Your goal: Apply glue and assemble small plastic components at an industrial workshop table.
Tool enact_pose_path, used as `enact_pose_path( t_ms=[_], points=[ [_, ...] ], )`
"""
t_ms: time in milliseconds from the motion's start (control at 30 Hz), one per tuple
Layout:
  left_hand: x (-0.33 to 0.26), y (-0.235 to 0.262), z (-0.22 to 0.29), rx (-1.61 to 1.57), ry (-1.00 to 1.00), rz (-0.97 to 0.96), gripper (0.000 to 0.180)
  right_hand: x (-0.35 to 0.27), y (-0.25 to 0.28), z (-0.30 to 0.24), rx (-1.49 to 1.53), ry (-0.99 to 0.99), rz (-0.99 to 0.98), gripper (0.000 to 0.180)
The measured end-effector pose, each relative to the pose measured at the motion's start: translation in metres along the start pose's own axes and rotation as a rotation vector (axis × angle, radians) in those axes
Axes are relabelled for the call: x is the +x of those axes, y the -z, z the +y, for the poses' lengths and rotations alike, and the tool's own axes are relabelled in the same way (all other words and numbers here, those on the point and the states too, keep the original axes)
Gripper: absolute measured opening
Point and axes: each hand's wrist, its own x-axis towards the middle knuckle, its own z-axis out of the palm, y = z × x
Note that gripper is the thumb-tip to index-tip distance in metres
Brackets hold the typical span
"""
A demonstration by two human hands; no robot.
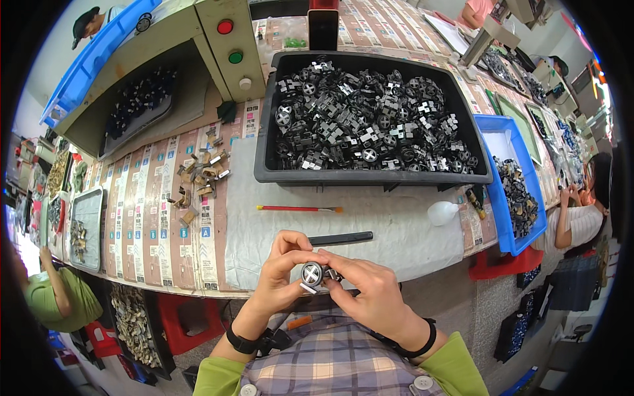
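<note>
Close to my body, at the table's front edge, both hands hold one small black part with a round black wheel (312, 273) that has a silver cross on its face. My left hand (277, 277) pinches it from the left, thumb below and fingers above. From the right, the fingers of my right hand (373, 290) close on the same part's other end, partly hiding it. Just beyond my fingers lies a flat black bar (342, 238). Further off is a thin red brush (300, 208) with a yellow tip, lying crosswise on the pale sheet (257, 237).
A large black bin (370, 177) heaped with similar black and silver parts stands at the back. Left are loose brown metal pieces (201, 173) and a machine housing (228, 63) with red and green buttons. Right sit a white bottle (442, 212) and a blue bin (510, 241). Other people work nearby.
</note>
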Motion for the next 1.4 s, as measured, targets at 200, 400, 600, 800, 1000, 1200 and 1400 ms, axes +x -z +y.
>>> enact_pose_path(
  t_ms=[200, 400, 600, 800, 1000, 1200, 1400],
  points=[
    [0.001, 0.002, 0.0, -0.112, 0.052, -0.051, 0.022, -0.002, 0.002, -0.005, -0.016, 0.016, 0.043, 0.03],
    [0.001, -0.004, 0.0, -0.12, 0.136, -0.034, 0.025, -0.002, 0.005, 0.002, 0.074, -0.112, -0.02, 0.03],
    [0.007, 0.007, 0.002, -0.129, 0.233, -0.123, 0.025, 0.005, 0.008, 0.022, 1.023, -0.572, -0.246, 0.03],
    [0.007, -0.001, 0.01, -0.133, 0.348, -0.053, 0.023, 0.005, 0.007, 0.027, 1.138, -0.615, -0.27, 0.03],
    [0.008, -0.004, 0.009, -0.156, 0.403, -0.049, 0.023, 0.002, 0.0, 0.037, 1.14, -0.564, -0.211, 0.028],
    [0.008, -0.008, 0.011, -0.098, 0.385, -0.051, 0.021, -0.002, -0.004, 0.037, 1.127, -0.521, -0.165, 0.027],
    [0.002, -0.005, -0.003, -0.233, 0.518, -0.037, 0.024, -0.002, -0.008, 0.045, 1.074, -0.619, -0.203, 0.028]
  ],
)
